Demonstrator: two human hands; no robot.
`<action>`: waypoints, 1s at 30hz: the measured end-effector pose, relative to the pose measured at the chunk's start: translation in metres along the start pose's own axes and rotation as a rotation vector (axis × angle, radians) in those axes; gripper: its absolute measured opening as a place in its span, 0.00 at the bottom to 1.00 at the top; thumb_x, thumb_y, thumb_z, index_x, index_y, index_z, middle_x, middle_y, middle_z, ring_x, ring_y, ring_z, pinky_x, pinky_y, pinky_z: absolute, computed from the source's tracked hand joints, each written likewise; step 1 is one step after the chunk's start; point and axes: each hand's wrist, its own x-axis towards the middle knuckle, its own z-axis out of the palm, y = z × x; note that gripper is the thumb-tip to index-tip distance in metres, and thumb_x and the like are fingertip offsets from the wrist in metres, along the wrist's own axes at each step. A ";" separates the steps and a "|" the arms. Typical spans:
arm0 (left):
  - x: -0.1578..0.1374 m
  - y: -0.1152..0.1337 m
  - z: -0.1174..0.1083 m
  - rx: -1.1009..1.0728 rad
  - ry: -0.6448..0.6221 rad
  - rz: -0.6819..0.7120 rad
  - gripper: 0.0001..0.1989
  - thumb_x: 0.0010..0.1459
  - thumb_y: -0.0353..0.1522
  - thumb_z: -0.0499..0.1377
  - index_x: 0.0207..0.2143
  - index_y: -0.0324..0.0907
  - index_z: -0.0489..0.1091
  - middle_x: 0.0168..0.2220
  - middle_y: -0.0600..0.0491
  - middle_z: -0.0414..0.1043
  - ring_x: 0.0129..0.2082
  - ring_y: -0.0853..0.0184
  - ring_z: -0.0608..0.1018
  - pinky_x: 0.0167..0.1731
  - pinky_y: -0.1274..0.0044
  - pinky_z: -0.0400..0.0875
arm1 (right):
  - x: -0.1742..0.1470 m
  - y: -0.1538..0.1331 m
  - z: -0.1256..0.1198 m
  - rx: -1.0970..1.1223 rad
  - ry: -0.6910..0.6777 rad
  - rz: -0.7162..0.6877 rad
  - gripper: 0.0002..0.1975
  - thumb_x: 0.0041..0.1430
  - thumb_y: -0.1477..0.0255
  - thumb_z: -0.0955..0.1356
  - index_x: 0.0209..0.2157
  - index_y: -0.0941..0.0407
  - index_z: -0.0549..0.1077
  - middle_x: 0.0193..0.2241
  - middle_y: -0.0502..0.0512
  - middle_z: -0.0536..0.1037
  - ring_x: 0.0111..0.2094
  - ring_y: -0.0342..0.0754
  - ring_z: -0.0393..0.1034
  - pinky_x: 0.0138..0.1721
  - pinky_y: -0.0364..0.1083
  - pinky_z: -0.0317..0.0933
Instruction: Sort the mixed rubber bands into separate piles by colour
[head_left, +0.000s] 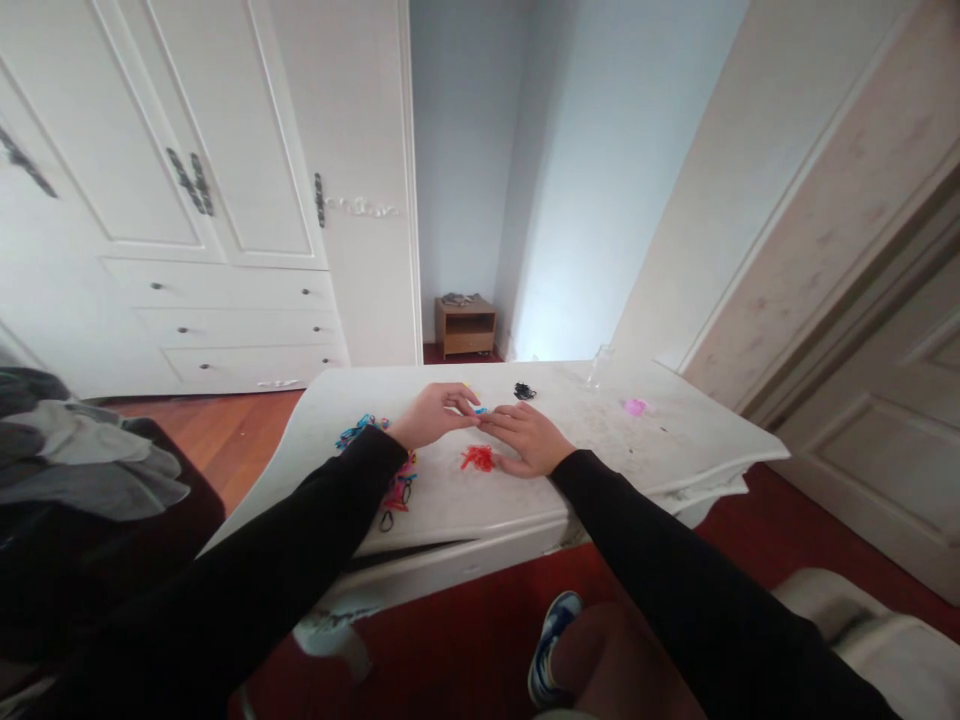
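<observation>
My left hand [439, 413] is over the middle of the white table, its thumb and fingertips drawn together in a pinch; whatever they hold is too small to make out. Against those fingertips rest the fingers of my right hand [527, 438], stretched out, with the thumb apart and lower. A bit of blue [481, 410] shows where the hands meet; I cannot tell whether it is held or lies behind. Just below is a pile of red bands [478, 458], close to my right thumb. Mixed coloured bands [397, 492] lie by my left wrist, with blue ones [352, 432] farther left.
On the white table [442, 510] are a pile of black bands [524, 391], a clear glass [598, 366] near the back edge and a pink pile [636, 407] at right. A white wardrobe [262, 310] and a small wooden cabinet [466, 328] stand beyond. Clothes [82, 450] lie at left.
</observation>
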 end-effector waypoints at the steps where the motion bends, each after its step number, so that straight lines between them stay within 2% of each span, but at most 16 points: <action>1: 0.000 0.000 -0.001 0.008 -0.003 0.013 0.15 0.50 0.38 0.71 0.37 0.39 0.76 0.30 0.49 0.81 0.32 0.64 0.83 0.37 0.73 0.78 | 0.000 -0.001 0.001 0.011 0.006 0.023 0.27 0.67 0.61 0.63 0.62 0.58 0.70 0.60 0.66 0.75 0.56 0.61 0.69 0.51 0.59 0.63; 3: 0.000 -0.001 -0.004 0.035 0.004 0.033 0.13 0.52 0.37 0.70 0.37 0.38 0.76 0.30 0.49 0.81 0.32 0.64 0.82 0.36 0.74 0.78 | -0.002 -0.002 0.002 0.045 0.082 0.114 0.24 0.67 0.62 0.63 0.60 0.56 0.72 0.58 0.65 0.77 0.55 0.60 0.70 0.54 0.60 0.63; 5: 0.002 -0.002 -0.009 0.078 0.025 0.049 0.11 0.53 0.35 0.67 0.37 0.38 0.76 0.30 0.49 0.80 0.31 0.65 0.81 0.34 0.76 0.76 | -0.007 0.001 0.004 0.093 0.237 0.267 0.20 0.70 0.65 0.60 0.56 0.55 0.75 0.53 0.63 0.79 0.54 0.58 0.71 0.56 0.60 0.63; 7: 0.004 -0.005 -0.017 0.137 0.058 0.062 0.10 0.52 0.33 0.66 0.36 0.38 0.76 0.28 0.50 0.78 0.29 0.67 0.80 0.32 0.77 0.74 | -0.016 0.007 0.003 0.142 0.379 0.415 0.19 0.72 0.66 0.58 0.49 0.54 0.78 0.47 0.62 0.81 0.51 0.56 0.72 0.55 0.58 0.64; 8: 0.004 -0.006 -0.020 0.170 0.074 0.065 0.10 0.52 0.33 0.65 0.36 0.38 0.76 0.28 0.51 0.78 0.28 0.67 0.79 0.30 0.77 0.73 | -0.022 0.011 0.002 0.157 0.407 0.458 0.19 0.72 0.66 0.57 0.46 0.55 0.78 0.44 0.62 0.82 0.48 0.55 0.72 0.54 0.58 0.65; 11: 0.006 -0.010 -0.030 0.251 0.105 0.058 0.10 0.52 0.33 0.63 0.36 0.38 0.76 0.28 0.51 0.78 0.26 0.68 0.78 0.29 0.78 0.71 | -0.042 0.025 -0.004 0.160 0.356 0.472 0.19 0.72 0.65 0.58 0.42 0.56 0.78 0.40 0.62 0.82 0.44 0.55 0.72 0.51 0.57 0.66; 17: 0.007 -0.014 -0.038 0.337 0.098 0.001 0.11 0.51 0.35 0.62 0.36 0.39 0.76 0.25 0.54 0.77 0.26 0.66 0.78 0.29 0.77 0.71 | -0.072 0.033 -0.018 0.140 0.245 0.450 0.18 0.72 0.65 0.59 0.43 0.55 0.78 0.41 0.62 0.82 0.44 0.55 0.72 0.51 0.57 0.64; 21: 0.007 -0.014 -0.044 0.369 0.123 -0.034 0.11 0.51 0.36 0.62 0.36 0.40 0.77 0.27 0.52 0.79 0.25 0.67 0.78 0.29 0.77 0.71 | -0.073 0.030 -0.023 0.107 0.150 0.469 0.21 0.74 0.65 0.57 0.37 0.55 0.78 0.36 0.59 0.81 0.41 0.53 0.71 0.48 0.53 0.63; 24: 0.009 -0.014 -0.049 0.389 0.120 -0.087 0.12 0.51 0.36 0.63 0.36 0.39 0.77 0.25 0.53 0.77 0.24 0.66 0.78 0.29 0.77 0.71 | -0.073 0.029 -0.027 0.021 0.044 0.429 0.20 0.74 0.65 0.58 0.40 0.56 0.79 0.37 0.60 0.80 0.42 0.53 0.69 0.46 0.52 0.60; 27: 0.012 -0.015 -0.056 0.443 0.132 -0.118 0.10 0.52 0.36 0.62 0.35 0.39 0.77 0.22 0.53 0.76 0.23 0.66 0.78 0.28 0.77 0.69 | -0.072 0.032 -0.034 -0.070 0.014 0.373 0.17 0.73 0.64 0.60 0.46 0.55 0.79 0.42 0.61 0.80 0.45 0.55 0.69 0.45 0.53 0.58; 30: 0.013 -0.017 -0.061 0.520 0.149 -0.108 0.09 0.53 0.35 0.62 0.34 0.39 0.77 0.22 0.54 0.76 0.23 0.67 0.77 0.28 0.78 0.68 | -0.064 0.043 -0.042 -0.076 0.043 0.367 0.16 0.72 0.65 0.61 0.44 0.56 0.78 0.42 0.62 0.79 0.45 0.57 0.68 0.47 0.55 0.58</action>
